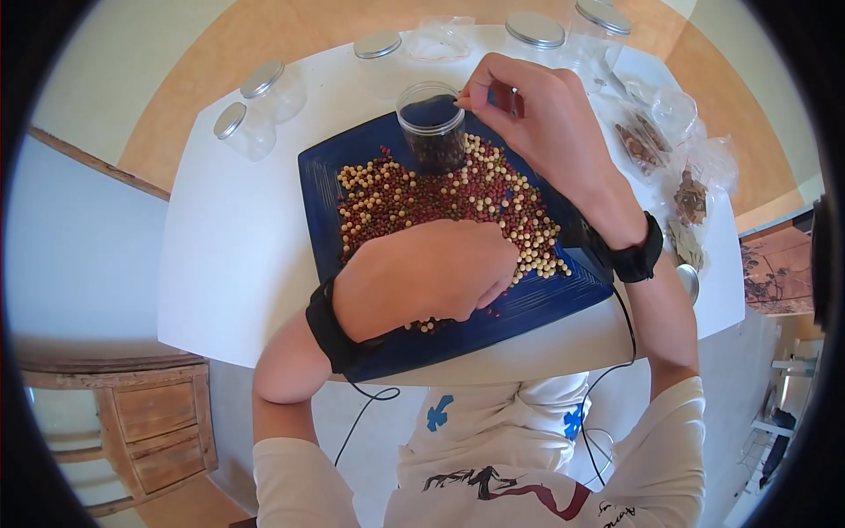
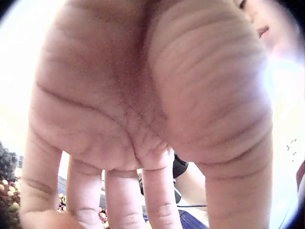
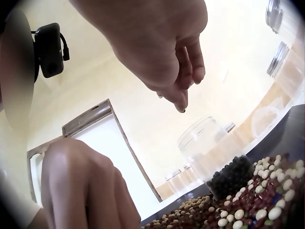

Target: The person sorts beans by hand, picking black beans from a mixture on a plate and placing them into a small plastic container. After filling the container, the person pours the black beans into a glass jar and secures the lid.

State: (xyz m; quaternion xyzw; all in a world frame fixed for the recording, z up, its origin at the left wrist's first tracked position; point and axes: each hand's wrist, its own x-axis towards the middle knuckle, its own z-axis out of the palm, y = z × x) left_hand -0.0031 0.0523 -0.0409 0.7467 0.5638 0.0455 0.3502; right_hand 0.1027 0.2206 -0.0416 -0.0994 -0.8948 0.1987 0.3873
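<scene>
A clear jar (image 1: pixel 431 132), partly filled with black beans (image 3: pixel 231 176), stands on the blue tray (image 1: pixel 537 308) at its far side. My right hand (image 1: pixel 550 123) is over the jar's rim, its fingertips pinching a small black bean (image 3: pixel 183 111). Around the jar lies a spread of mixed beans (image 1: pixel 378 207), red, cream and green. My left hand (image 1: pixel 422 268) is low over the near part of this spread, back of the hand up. Its fingers reach downward, loosely extended and apart from the thumb in the left wrist view; the fingertips are hidden.
Several lidded clear jars (image 1: pixel 273 97) stand along the white table's (image 1: pixel 229 255) far edge. Plastic bags (image 1: pixel 691 189) with dried pieces lie on the right. A thin cable (image 1: pixel 620 334) from each wrist strap hangs over the near edge.
</scene>
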